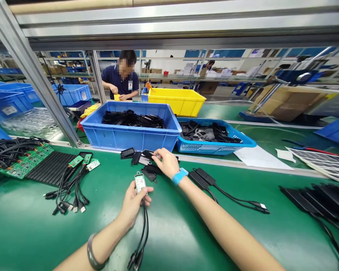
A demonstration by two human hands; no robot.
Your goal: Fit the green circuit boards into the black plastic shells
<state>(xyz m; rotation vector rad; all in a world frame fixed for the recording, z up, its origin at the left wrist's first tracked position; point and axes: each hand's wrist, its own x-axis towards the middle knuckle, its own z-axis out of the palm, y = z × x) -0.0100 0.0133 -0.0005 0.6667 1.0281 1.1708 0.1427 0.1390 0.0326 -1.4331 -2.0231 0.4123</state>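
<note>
My left hand grips a small circuit board seated in a narrow case with a loop at its top end. Two black cables hang from its lower end to the bench. Farther forward, my right hand reaches into a loose pile of black plastic covers. Its thumb and forefinger are pinched at the edge of one black plastic cover. The palm and other fingers hide part of the pile.
Behind the pile stand a blue bin and a lower blue basket, both holding black parts. Boards with cables lie left; closed black cases with cables lie right. A metal post rises at left. A co-worker sits opposite.
</note>
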